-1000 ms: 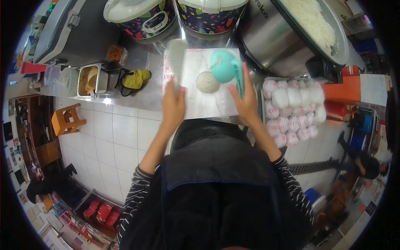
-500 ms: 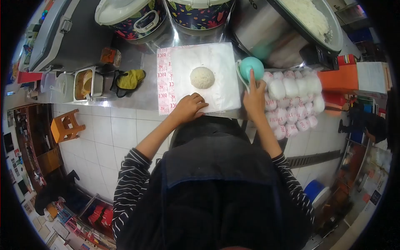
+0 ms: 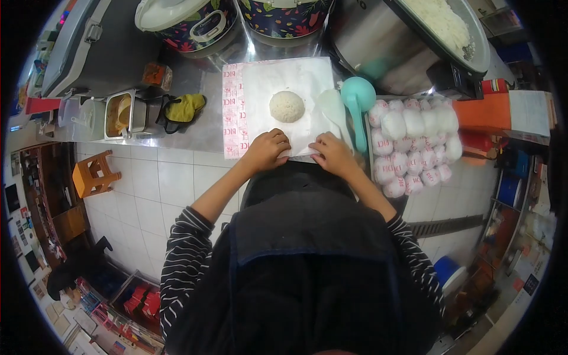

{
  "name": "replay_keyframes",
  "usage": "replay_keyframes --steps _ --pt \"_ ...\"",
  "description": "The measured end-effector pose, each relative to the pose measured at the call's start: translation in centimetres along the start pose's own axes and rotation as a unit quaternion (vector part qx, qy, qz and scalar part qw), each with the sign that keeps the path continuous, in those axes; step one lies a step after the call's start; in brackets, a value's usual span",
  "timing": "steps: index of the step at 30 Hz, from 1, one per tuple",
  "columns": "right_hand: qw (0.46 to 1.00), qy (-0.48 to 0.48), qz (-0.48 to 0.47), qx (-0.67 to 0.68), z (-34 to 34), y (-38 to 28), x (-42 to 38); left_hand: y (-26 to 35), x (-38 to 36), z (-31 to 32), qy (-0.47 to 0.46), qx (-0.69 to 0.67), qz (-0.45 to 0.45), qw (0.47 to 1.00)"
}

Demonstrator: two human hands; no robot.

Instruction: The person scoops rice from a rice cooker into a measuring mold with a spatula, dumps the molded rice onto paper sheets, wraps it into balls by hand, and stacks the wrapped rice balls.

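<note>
1. The tabletop [image 3: 201, 127] is shiny steel, and beyond its near edge the floor [image 3: 160, 189] is of pale square tiles with an orange stool [image 3: 92, 173] standing on it.
2. A white sheet of paper [image 3: 307, 80] with a strip of red print on one side lies flat on the tabletop, and its near edge is under the fingers of both hands.
3. The left hand [image 3: 266, 151] rests on the near edge of the paper with the fingers [image 3: 277, 137] curled together and pressed on it; whether they pinch the edge cannot be told.
4. The right hand [image 3: 332, 155] lies just beside it on the same edge, with the fingers [image 3: 322, 142] bent and close together on the paper.
5. The rice ball [image 3: 287, 106] is a round, grainy, off-white mound; it sits in the middle of the paper, just beyond the fingers of the left hand and not touching them.
6. A teal scoop [image 3: 358, 100] of smooth plastic lies beyond the fingers of the right hand, beside the edge of the paper.
7. Wrapped white bundles [image 3: 414, 142] fill a tray farther out from the right fingers.
8. Well beyond all the fingers stand two flower-patterned pots [image 3: 195, 26] and a large steel cooker [image 3: 378, 50] with white rice [image 3: 441, 23] in it.
</note>
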State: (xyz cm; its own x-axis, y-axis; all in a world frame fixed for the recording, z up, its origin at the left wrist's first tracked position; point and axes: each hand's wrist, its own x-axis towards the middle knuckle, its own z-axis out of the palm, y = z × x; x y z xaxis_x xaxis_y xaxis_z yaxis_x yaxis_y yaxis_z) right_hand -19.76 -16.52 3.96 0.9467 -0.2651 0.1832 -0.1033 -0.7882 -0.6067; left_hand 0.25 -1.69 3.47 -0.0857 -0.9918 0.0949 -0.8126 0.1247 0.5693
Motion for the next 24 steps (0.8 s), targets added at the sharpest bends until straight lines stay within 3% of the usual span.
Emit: replay_keyframes --steps 13,24 --pt "0.998 -0.022 0.009 0.059 0.9 1.3 0.3 -0.6 -0.7 0.4 0.033 -0.011 -0.001 0.999" --pt "0.997 -0.048 0.024 0.056 0.7 1.5 0.1 -0.8 -0.8 0.4 -0.005 0.023 0.047 0.999"
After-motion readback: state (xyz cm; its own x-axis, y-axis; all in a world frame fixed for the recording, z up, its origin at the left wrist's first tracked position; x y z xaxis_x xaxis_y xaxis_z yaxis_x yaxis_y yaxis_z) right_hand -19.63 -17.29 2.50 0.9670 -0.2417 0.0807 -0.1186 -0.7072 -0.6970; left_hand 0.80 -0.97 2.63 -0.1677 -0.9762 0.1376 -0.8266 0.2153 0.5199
